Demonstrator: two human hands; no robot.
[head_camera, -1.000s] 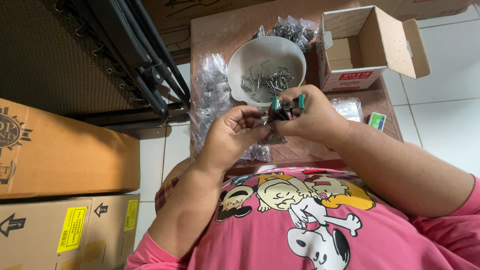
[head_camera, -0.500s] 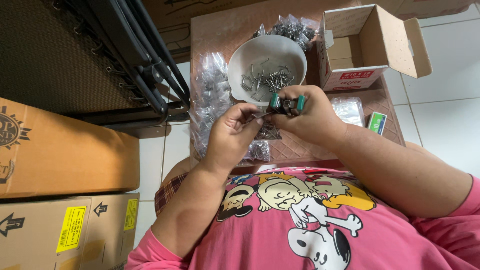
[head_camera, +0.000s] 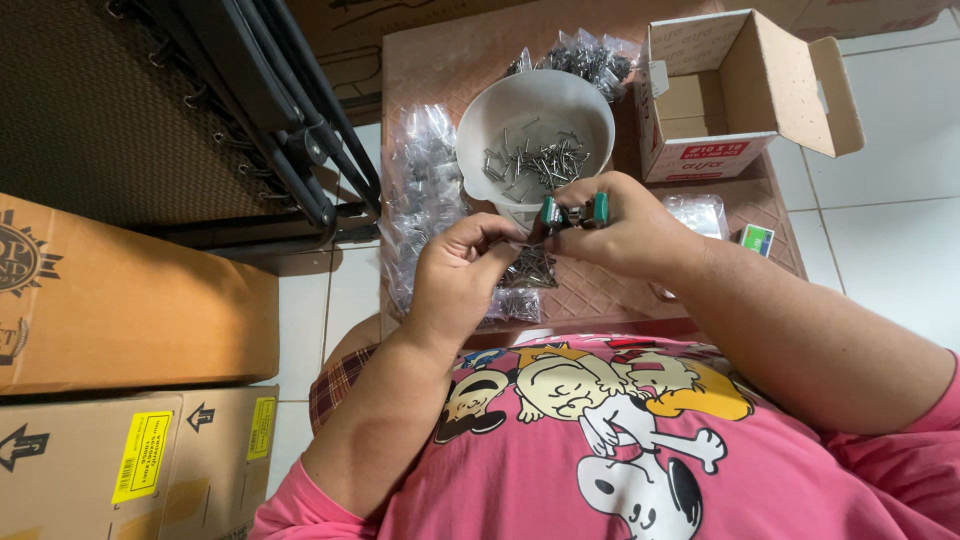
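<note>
My right hand (head_camera: 622, 232) grips a small tool with green handles (head_camera: 574, 211) over the near edge of a brown woven stool top (head_camera: 620, 290). My left hand (head_camera: 462, 272) is pinched at the tool's tip, fingers closed on something too small to make out. Just beyond both hands stands a white bowl (head_camera: 520, 112) holding several small metal pins (head_camera: 530, 160). A clear bag of metal parts (head_camera: 527, 268) lies under my hands.
Clear plastic bags (head_camera: 425, 185) lie piled at the stool's left, more bags (head_camera: 585, 58) behind the bowl. An open cardboard box (head_camera: 735, 85) stands at the right, a small green packet (head_camera: 757, 239) beside it. Big cartons (head_camera: 120, 300) and a black folding frame (head_camera: 290, 120) are at the left.
Both hands shifted slightly; the green-handled tool now sits a little lower and closer to the bowl's near rim. Grip unchanged.
</note>
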